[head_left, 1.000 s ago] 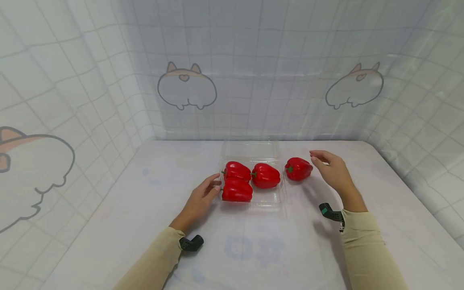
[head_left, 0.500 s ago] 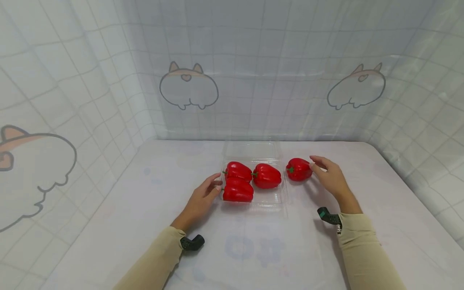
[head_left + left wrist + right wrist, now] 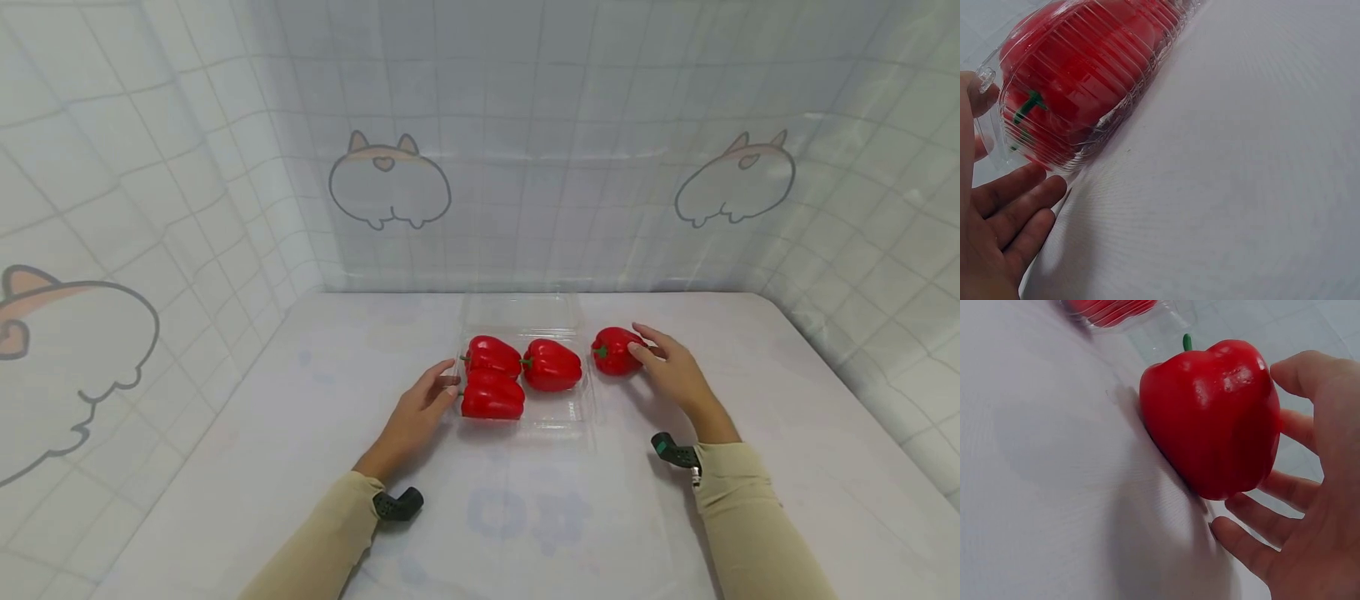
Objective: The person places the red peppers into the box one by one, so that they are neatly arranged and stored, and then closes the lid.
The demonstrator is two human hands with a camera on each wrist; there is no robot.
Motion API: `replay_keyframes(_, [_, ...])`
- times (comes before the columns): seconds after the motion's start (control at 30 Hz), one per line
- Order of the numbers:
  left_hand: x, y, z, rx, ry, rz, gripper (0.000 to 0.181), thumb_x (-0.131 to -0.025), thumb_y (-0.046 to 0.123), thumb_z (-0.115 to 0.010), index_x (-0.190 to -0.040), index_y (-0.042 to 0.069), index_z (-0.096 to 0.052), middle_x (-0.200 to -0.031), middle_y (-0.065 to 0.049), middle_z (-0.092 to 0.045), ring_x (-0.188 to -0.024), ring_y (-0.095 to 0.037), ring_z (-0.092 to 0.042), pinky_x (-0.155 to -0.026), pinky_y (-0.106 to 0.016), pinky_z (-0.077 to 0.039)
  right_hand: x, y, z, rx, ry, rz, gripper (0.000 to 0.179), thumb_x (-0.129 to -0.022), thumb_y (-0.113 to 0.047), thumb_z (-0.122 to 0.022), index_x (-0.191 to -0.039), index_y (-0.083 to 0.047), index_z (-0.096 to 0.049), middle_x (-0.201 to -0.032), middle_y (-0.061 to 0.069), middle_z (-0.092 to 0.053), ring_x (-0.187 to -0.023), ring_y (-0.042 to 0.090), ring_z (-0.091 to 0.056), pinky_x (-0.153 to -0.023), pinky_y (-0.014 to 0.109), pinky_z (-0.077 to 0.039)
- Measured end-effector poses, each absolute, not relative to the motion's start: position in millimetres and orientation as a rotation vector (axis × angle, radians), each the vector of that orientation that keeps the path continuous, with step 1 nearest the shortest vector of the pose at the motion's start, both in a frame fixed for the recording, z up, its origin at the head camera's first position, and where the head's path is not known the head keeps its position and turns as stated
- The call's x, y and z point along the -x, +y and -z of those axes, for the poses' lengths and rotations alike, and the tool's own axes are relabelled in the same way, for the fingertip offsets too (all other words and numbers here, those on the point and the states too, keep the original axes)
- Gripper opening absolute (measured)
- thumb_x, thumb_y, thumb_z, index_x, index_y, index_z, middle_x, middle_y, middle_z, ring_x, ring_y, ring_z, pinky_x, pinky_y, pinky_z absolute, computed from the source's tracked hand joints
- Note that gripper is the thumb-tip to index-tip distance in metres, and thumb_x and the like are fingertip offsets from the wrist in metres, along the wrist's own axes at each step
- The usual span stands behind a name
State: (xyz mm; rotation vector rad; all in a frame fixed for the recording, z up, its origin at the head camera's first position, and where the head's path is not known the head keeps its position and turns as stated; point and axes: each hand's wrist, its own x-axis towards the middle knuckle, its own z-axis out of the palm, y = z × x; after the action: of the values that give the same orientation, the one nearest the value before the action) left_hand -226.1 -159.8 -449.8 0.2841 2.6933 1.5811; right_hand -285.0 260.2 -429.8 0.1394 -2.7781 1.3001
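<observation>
On the table, a clear plastic clamshell box holds three red bell peppers, one of them the front-left bell pepper. My left hand rests its fairly straight fingers against the box's left side; in the left wrist view the fingertips lie right at the ribbed wall. A fourth bell pepper lies outside, right of the box, its green stem pointing left. My right hand is spread at its blunt right end, the thumb over the near side and the other fingers reaching behind and below, with space before the palm.
The box's transparent lid is folded back flat toward the rear wall. A white patterned cloth covers the table, and grid-patterned curtains enclose the back and both sides.
My right hand has moved left and slightly down to the loose bell pepper, its thumb now overlapping it. My left hand stays at the box, and the peppers lie where they were.
</observation>
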Motion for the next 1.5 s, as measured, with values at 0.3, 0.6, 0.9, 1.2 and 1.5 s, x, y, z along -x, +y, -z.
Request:
replay_keyframes(0.3, [225.8,-160.6,451.7,-0.298,2.683,-1.586,0.054,-0.102,0.035,-0.057,-0.152,0.033,-0.039,-0.137,0.000,-0.058,-0.126,-0.023,-0.054,-0.101,-0.047,-0.050,284.2,258.4,433.1,-0.084,-2.869,-1.295,0.074,-0.099,-0.060,-0.049,-0.159,-0.020,-0.030,-0.159,0.023,-0.030,-0.140,0.049,-0.032,-0.107,0.065,-0.036])
replay_keyframes(0.6, [227.3,-163.8,452.5,-0.291,2.702,-1.582,0.056,-0.102,0.039,-0.056,-0.154,0.032,-0.037,-0.136,0.000,-0.059,-0.126,-0.022,-0.056,-0.101,-0.047,-0.050,285.9,259.1,431.6,-0.113,-2.824,-1.336,0.078,-0.098,-0.058,-0.052,-0.157,-0.010,-0.033,-0.154,0.025,-0.037,-0.137,0.046,-0.038,-0.108,0.063,-0.036])
replay_keyframes(0.9, [226.8,-164.6,450.9,-0.286,2.702,-1.592,0.055,-0.102,0.037,-0.057,-0.153,0.034,-0.038,-0.135,0.000,-0.059,-0.124,-0.022,-0.056,-0.100,-0.046,-0.050,286.1,257.4,432.3,-0.073,-2.744,-1.464,0.082,-0.094,-0.051,-0.064,-0.157,-0.009,-0.032,-0.143,0.028,-0.041,-0.132,0.047,-0.044,-0.102,0.059,-0.045])
replay_keyframes(1.2, [227.1,-164.0,452.7,-0.280,2.695,-1.582,0.055,-0.102,0.038,-0.056,-0.153,0.033,-0.038,-0.134,0.000,-0.060,-0.125,-0.022,-0.056,-0.101,-0.047,-0.049,283.9,258.6,438.4,-0.054,-2.792,-1.424,0.088,-0.092,-0.055,-0.065,-0.158,-0.011,-0.028,-0.154,0.025,-0.035,-0.135,0.045,-0.040,-0.102,0.058,-0.045])
replay_keyframes(1.5, [227.1,-162.8,453.3,-0.290,2.701,-1.573,0.055,-0.102,0.039,-0.057,-0.153,0.032,-0.039,-0.134,0.000,-0.060,-0.124,-0.023,-0.057,-0.100,-0.047,-0.050,283.0,261.5,439.0,-0.033,-2.812,-1.422,0.090,-0.092,-0.059,-0.062,-0.156,-0.005,-0.028,-0.154,0.025,-0.035,-0.138,0.045,-0.035,-0.108,0.061,-0.037])
